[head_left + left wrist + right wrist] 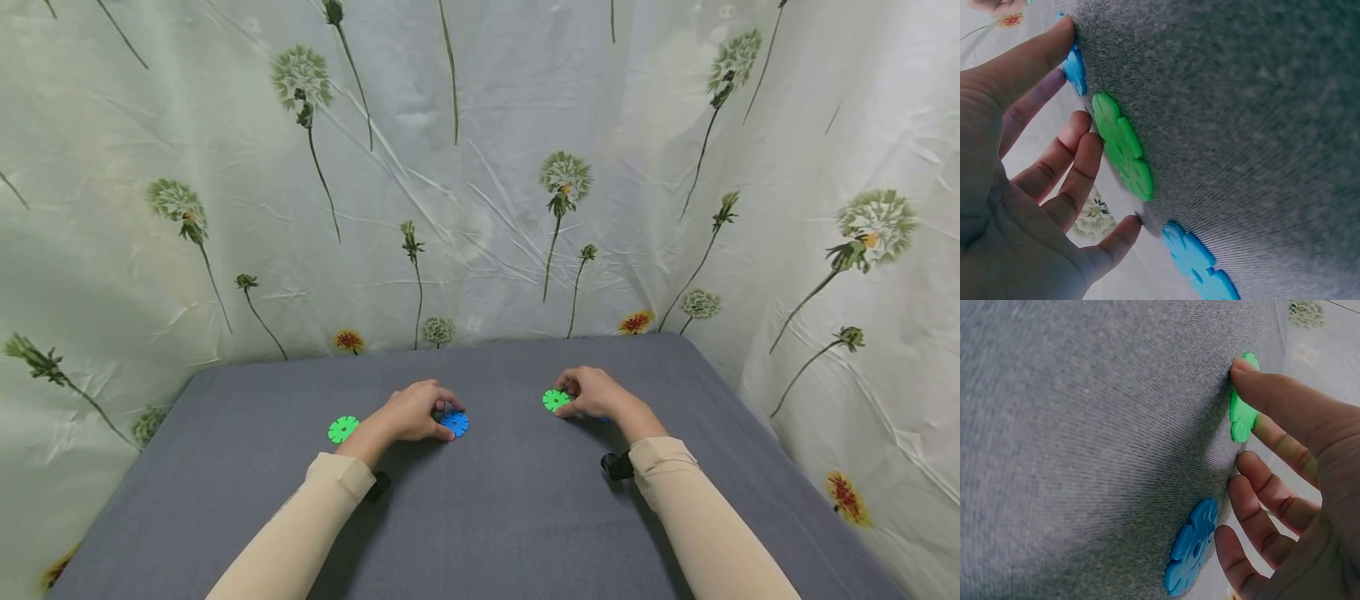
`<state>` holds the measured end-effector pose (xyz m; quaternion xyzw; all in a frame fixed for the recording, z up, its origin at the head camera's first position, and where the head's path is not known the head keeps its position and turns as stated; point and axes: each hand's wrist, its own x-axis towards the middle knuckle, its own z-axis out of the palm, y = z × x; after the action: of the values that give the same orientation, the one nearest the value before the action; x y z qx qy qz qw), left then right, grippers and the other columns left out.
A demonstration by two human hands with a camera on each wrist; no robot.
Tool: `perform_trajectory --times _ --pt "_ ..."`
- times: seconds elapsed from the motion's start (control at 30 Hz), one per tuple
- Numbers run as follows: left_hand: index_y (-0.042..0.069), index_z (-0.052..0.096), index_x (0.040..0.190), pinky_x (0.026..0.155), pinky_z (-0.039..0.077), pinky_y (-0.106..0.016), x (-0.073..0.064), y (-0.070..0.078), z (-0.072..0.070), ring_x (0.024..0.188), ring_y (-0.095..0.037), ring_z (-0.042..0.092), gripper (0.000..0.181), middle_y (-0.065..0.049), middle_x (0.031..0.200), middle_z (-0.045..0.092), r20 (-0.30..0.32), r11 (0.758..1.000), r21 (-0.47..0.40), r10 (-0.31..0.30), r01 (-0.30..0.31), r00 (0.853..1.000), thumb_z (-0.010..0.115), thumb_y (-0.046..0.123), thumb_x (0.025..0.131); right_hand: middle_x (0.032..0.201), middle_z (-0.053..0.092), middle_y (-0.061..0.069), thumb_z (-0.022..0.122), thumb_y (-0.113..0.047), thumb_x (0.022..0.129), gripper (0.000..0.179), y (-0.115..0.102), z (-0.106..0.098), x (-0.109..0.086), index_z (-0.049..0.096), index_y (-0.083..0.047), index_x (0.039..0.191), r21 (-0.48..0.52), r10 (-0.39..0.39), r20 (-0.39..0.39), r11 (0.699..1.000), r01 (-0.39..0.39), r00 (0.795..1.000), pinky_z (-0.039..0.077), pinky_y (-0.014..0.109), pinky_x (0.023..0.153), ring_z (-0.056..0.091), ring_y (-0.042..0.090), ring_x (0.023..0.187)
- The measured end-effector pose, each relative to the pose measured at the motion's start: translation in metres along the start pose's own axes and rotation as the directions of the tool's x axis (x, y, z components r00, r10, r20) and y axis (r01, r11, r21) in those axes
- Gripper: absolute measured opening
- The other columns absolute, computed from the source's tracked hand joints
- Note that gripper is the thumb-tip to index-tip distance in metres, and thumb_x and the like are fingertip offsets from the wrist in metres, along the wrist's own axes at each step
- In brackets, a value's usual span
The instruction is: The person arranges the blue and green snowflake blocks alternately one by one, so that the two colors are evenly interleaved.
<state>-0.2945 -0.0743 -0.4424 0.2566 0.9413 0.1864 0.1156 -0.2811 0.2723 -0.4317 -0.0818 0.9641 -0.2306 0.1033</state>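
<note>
My left hand (412, 412) pinches a blue notched plastic disc (454, 424) at its edges between thumb and forefinger. The left wrist view shows that blue disc (1075, 70) at the cloth, with a green notched disc (1122, 147) by the other fingers and another blue disc (1200, 262) past the little finger. My right hand (596, 393) holds a green notched disc (557, 400) between thumb and forefinger. Mostly hidden under that hand in the head view, a blue disc (1191, 547) lies below the loosely bent other fingers in the right wrist view.
A green disc (343, 429) lies beside the left wrist on the grey cloth-covered table (495, 517). Behind the table hangs a pale curtain (480, 183) with dandelion prints. Dark wrist-worn devices show under both cuffs, the right one (617, 466) more clearly.
</note>
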Motion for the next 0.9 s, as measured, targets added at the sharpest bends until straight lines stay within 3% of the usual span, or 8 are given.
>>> perform_trajectory --times 0.47,0.9 --pt "0.028 0.08 0.124 0.109 0.043 -0.068 0.0002 0.0038 -0.0008 0.121 -0.026 0.066 0.039 -0.004 0.122 0.069 0.011 0.999 -0.031 -0.026 0.026 1.0 0.092 0.026 0.088 0.107 0.068 0.01 0.091 -0.016 0.088 0.04 0.0017 0.0063 -0.0011 0.068 -0.008 0.12 0.052 -0.041 -0.039 0.998 0.043 0.998 0.055 0.042 0.084 0.064 0.023 0.096" --pt "0.028 0.082 0.122 0.105 0.047 -0.063 -0.0002 0.0066 0.0001 0.115 -0.023 0.067 0.038 -0.001 0.115 0.069 0.004 0.999 -0.037 -0.038 0.039 0.999 0.093 0.026 0.086 0.105 0.066 0.01 0.09 -0.014 0.088 0.042 0.0014 0.0075 -0.0041 0.064 -0.008 0.121 0.085 -0.045 -0.056 0.995 0.05 0.997 0.053 0.035 0.073 0.06 0.021 0.089"
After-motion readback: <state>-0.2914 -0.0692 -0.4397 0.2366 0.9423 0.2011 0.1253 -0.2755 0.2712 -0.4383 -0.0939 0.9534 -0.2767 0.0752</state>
